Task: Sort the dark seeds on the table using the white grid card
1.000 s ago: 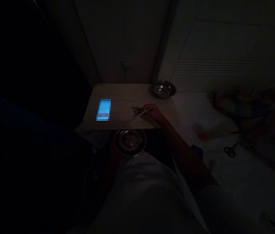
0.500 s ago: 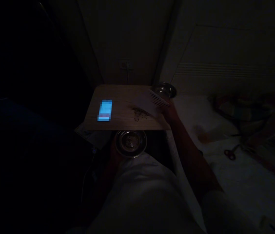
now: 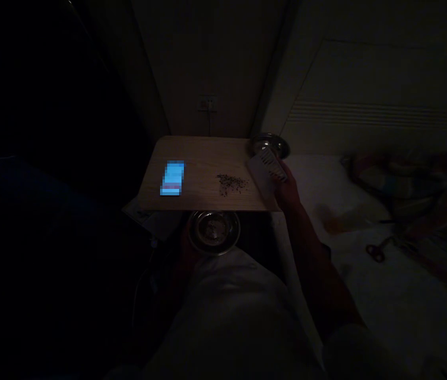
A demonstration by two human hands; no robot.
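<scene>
The room is very dark. My right hand (image 3: 287, 190) is at the right edge of a small wooden table (image 3: 203, 158) and is closed on a pale flat card-like piece (image 3: 265, 169) with a ribbed end, tilted above the table. A small heap of dark crumbs (image 3: 231, 183) lies on the table just left of it. Below the table's front edge sits a metal bowl (image 3: 213, 230) with some contents; my left hand (image 3: 186, 245) seems to be at its left rim, its fingers lost in the dark.
A lit phone (image 3: 172, 178) lies on the table's left part. A second metal bowl (image 3: 270, 145) stands at the table's back right corner. On the white bedding to the right lie red-handled scissors (image 3: 376, 252) and a coloured cloth (image 3: 409, 179). A wall socket (image 3: 207, 103) is behind.
My right hand has lifted the flat piece off the crumbs and drawn it right, to the table's right edge. The crumbs now lie uncovered.
</scene>
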